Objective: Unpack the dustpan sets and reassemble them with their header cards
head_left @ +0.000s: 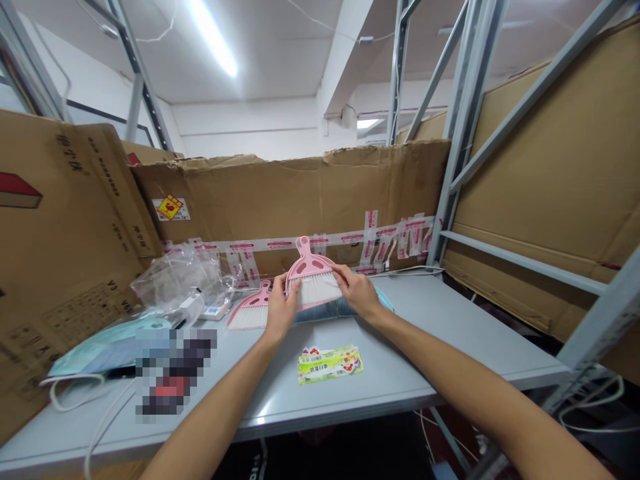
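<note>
My left hand [283,305] and my right hand [357,292] grip a pink hand brush [313,277] from its two sides, holding it upright above the grey shelf. Its handle, with a hanging hole, points up, and its white bristles face me. Left of my left hand, a second pink hand brush [254,308] with white bristles rests on the shelf. A blue item [320,312] lies behind and below the held brush, partly covered by it and my hands. Nearer to me are green and yellow printed cards or packets [330,365], flat and overlapping.
On the left of the grey shelf [400,373] are crumpled clear plastic [185,273], a light-blue bag [110,343] and a white cable [75,380]. A large taped cardboard box [300,193] walls the back. Metal rack posts [457,133] and cardboard [550,180] stand at right.
</note>
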A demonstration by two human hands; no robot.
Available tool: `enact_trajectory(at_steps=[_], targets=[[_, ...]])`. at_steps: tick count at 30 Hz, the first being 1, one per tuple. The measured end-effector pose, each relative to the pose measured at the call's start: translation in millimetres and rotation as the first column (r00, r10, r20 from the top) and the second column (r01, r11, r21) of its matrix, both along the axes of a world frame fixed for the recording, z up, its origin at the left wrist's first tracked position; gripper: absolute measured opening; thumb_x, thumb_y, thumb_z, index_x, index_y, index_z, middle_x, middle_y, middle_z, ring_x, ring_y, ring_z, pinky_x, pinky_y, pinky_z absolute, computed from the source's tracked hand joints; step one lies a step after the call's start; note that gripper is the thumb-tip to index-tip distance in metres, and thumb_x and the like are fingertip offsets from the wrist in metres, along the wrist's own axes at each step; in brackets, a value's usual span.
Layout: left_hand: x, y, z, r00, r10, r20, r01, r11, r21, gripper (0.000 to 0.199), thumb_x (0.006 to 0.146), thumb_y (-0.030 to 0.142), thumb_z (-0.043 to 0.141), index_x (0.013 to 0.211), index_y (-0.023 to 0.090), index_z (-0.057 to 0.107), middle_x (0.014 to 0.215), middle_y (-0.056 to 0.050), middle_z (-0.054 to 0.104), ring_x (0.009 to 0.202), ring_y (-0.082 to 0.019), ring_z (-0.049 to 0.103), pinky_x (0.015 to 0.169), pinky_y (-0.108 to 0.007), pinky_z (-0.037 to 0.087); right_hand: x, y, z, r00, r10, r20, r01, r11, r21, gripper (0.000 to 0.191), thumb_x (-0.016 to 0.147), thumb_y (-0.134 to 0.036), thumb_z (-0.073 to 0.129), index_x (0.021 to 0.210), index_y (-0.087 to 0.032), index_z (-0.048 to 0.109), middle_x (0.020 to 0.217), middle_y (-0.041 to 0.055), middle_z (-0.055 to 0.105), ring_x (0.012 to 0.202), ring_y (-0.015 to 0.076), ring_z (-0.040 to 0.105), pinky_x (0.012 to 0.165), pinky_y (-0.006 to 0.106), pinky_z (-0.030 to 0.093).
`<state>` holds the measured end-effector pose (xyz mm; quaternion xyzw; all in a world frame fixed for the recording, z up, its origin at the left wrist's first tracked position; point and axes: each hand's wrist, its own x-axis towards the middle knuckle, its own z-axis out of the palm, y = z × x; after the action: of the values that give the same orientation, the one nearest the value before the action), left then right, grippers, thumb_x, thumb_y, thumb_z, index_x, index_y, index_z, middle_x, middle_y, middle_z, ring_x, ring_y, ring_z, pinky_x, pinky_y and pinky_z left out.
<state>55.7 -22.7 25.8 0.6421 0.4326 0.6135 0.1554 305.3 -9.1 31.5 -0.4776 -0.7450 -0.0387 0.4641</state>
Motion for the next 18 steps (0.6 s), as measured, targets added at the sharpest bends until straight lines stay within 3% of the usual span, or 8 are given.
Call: enact_trajectory(at_steps=[8,11,15,18], targets=[[-2,4,-0.9,0.999,0.003,0.043,-0.003,1.000,-0.009,0.043,0.105,0.056,0.073,0.130,0.021,0.069,0.131,-0.013,0.079,0.123,-0.031,0.073,0.109,-0.047,0.056,0,-7,4.6,0.997,0.068,-0.041,-0.070,0.997,-0.026,0.042,0.120,-0.046,0.046,0.149,-0.030,0.072,0.118,0.0064,0.089,0.098,0.0307,0.086,0.086,0.037,0.063],[-3,4,0.0,0.999,0.026,0.040,-0.026,1.000,-0.011,0.043,0.105,0.056,0.073,0.129,0.021,0.069,0.129,-0.013,0.079,0.122,-0.031,0.074,0.108,-0.048,0.057,-1,-10,6.1,0.991,0.130,-0.034,-0.131,0.991,-0.026,0.050,0.112,-0.055,0.064,0.155,-0.030,0.067,0.133,0.0082,0.086,0.114,0.0342,0.084,0.093,0.040,0.064],[-4,2,2.8,0.999,0.026,0.047,-0.025,1.000,-0.014,0.043,0.105,0.058,0.073,0.128,0.021,0.070,0.128,-0.013,0.080,0.120,-0.031,0.074,0.106,-0.046,0.058,-3,-11,6.2,0.988,0.156,-0.015,-0.156,0.987,-0.027,0.084,0.090,-0.062,0.092,0.160,-0.029,0.061,0.142,0.0114,0.082,0.120,0.0391,0.083,0.098,0.046,0.065],[-4,1,4.4,0.998,0.029,0.056,-0.029,1.000,-0.011,0.045,0.104,0.060,0.072,0.127,0.021,0.070,0.127,-0.013,0.079,0.119,-0.031,0.074,0.104,-0.046,0.058,-4,-9,4.5,0.985,0.167,-0.042,-0.169,0.985,-0.043,0.082,0.090,-0.058,0.092,0.160,-0.028,0.060,0.142,0.0118,0.082,0.120,0.0381,0.082,0.100,0.046,0.065]])
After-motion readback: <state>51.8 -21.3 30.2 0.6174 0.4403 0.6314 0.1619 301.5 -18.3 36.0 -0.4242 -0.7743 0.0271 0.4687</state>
